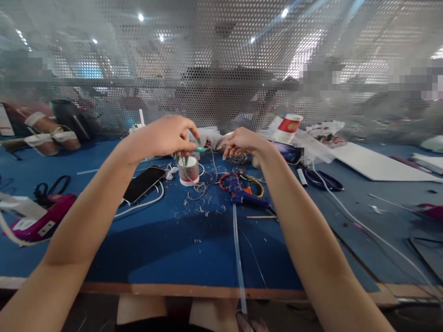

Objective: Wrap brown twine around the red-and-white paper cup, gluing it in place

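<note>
My left hand is over a small paper cup, its fingers pinched around a slim teal object whose kind I cannot make out. Grey-brown cord covers the cup's side, above a white and red base. Loose grey cord curls beside the cup on the table. To the right, my right hand hovers with loosely bent, parted fingers and no visible object in them. Below it lies a bundle of grey cord. Nearer me is a blue glue gun with a long translucent glue stick.
Scissors with red and yellow handles lie against the glue gun. A black phone and white cable are at left, by a magenta power strip. A red and white cup and white board sit at right. Perforated metal borders the back.
</note>
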`<state>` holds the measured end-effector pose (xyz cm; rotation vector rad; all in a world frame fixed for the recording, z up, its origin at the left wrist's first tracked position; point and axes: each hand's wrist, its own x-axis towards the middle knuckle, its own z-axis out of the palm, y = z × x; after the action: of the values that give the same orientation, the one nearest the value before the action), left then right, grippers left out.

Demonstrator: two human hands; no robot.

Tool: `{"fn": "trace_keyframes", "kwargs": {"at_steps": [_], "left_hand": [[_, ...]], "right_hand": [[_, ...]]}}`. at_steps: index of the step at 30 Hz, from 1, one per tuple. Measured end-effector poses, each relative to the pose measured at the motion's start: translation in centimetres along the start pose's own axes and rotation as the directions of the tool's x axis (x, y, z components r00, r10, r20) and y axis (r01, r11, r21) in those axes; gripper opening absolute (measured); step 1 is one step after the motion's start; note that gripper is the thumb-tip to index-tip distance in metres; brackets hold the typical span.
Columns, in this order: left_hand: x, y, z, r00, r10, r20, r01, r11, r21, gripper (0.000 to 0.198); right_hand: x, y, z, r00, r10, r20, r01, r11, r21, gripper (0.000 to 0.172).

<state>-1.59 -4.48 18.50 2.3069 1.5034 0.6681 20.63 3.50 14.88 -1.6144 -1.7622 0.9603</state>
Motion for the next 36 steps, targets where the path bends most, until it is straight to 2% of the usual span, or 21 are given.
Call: {"fn": "trace_keyframes", "kwargs": {"at_steps": [4, 6, 10, 13, 15, 19, 24, 29, 33, 36], "left_hand": [[-0.8, 0.2, -0.9, 0.991, -0.006, -0.133, -0.004, 0.997, -0.077, 0.018], [-0.8, 0.3, -0.8, 0.987, -0.002, -0.162, -0.015, 0.995, -0.103, 0.016], [-0.1, -0.2, -0.3, 0.982, 0.042, -0.185, -0.053, 0.997, -0.052, 0.009], [0.5, -0.5, 0.0, 0.976, 0.087, -0.2, -0.089, 0.996, 0.0, 0.01], [0.6, -0.5, 0.1, 0.974, 0.13, -0.186, -0.127, 0.992, 0.026, 0.013], [0.6, 0.0, 0.5, 0.963, 0.204, -0.176, -0.187, 0.976, 0.11, 0.014], [0.6, 0.2, 0.9, 0.963, 0.211, -0.168, -0.189, 0.973, 0.134, 0.018], [0.7, 0.0, 1.1, 0.961, 0.217, -0.169, -0.195, 0.971, 0.136, 0.029], [0.8, -0.1, 1.1, 0.96, 0.238, -0.151, -0.216, 0.965, 0.146, 0.024], [0.8, 0.0, 1.1, 0.959, 0.253, -0.125, -0.231, 0.959, 0.165, 0.019]], "right_hand": [[0.5, 0.6, 0.1, 0.996, 0.002, -0.086, -0.008, 0.998, -0.065, 0.007], [0.2, 0.5, -0.4, 0.997, 0.016, -0.078, -0.025, 0.993, -0.114, 0.009], [-1.5, -0.7, -1.7, 0.991, 0.032, 0.128, -0.02, 0.996, -0.089, 0.028], [-3.2, -2.1, -1.9, 0.964, -0.044, 0.261, 0.067, 0.995, -0.077, 0.052], [-4.3, -3.1, -1.3, 0.926, -0.12, 0.358, 0.153, 0.986, -0.064, 0.057], [-5.7, -4.7, 0.5, 0.862, -0.26, 0.436, 0.287, 0.958, 0.005, 0.044], [-5.0, -4.7, 1.4, 0.869, -0.3, 0.393, 0.335, 0.942, -0.023, 0.025], [-4.0, -3.8, 1.2, 0.87, -0.296, 0.393, 0.333, 0.943, -0.026, 0.03], [-3.9, -3.5, 0.6, 0.866, -0.3, 0.399, 0.32, 0.947, 0.017, 0.03], [-4.0, -3.5, 0.3, 0.869, -0.231, 0.438, 0.255, 0.967, 0.003, 0.031]]}}
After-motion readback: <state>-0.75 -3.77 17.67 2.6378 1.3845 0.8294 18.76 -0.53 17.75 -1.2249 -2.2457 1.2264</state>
